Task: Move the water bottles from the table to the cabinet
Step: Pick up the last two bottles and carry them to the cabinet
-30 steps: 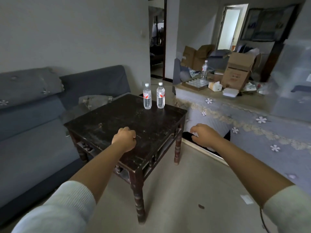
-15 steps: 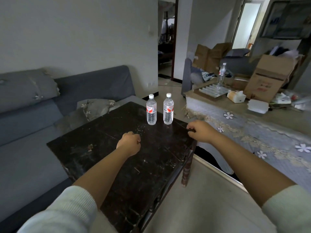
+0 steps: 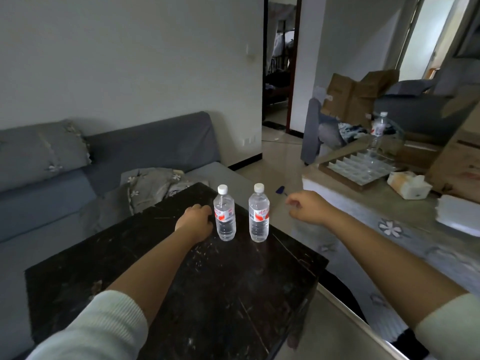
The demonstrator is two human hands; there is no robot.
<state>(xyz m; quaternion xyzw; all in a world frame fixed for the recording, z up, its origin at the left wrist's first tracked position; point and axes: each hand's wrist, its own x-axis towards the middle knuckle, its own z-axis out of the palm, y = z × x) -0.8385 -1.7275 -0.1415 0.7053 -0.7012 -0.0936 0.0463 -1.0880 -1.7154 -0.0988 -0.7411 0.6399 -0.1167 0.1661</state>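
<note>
two water bottles upright on the dark table (image 3: 181, 294), both hands close by

the left bottle (image 3: 225, 213) and right bottle (image 3: 258, 213) stand caps up, long axes vertical. the left hand (image 3: 195, 223) sits just beside the left bottle, fingers curled (contact unclear); the right hand (image 3: 306, 207), blurred, hangs loosely curled, holding nothing.

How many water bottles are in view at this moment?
3. Two stand upright on the dark table: left bottle beside the left hand, right bottle. A third bottle stands among far clutter; others may be hidden.
</note>
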